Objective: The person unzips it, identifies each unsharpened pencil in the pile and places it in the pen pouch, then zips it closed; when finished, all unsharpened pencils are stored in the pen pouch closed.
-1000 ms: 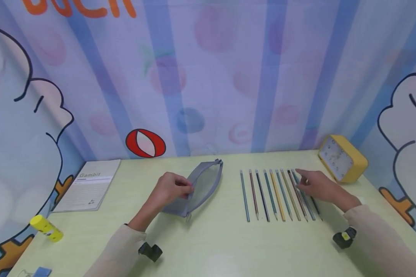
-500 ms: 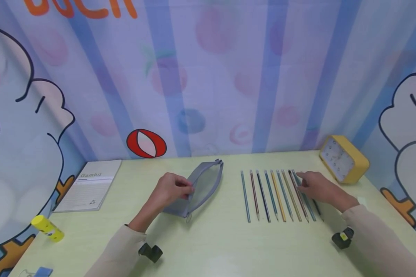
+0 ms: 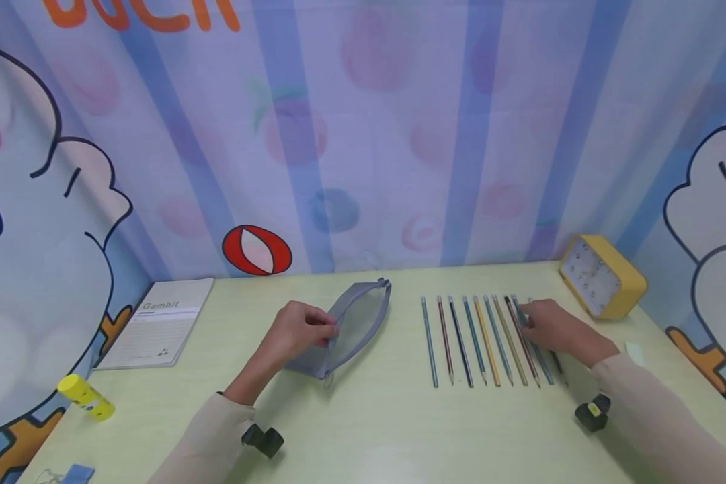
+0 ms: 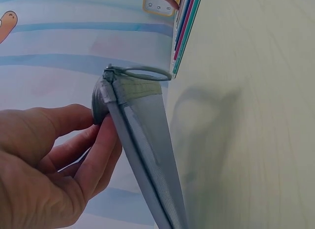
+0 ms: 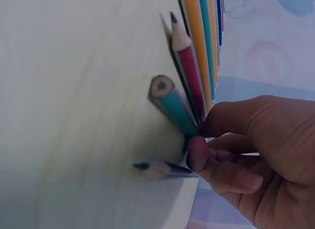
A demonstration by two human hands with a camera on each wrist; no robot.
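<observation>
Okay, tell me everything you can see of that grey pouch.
The pouch is blue-grey and looks like thin, soft fabric, with what looks like a zip along its edge and a ring at the near corner. Its mouth gapes open. It sits on the pale table, between the notepad and the row of pencils. The left hand pinches its edge.
</observation>
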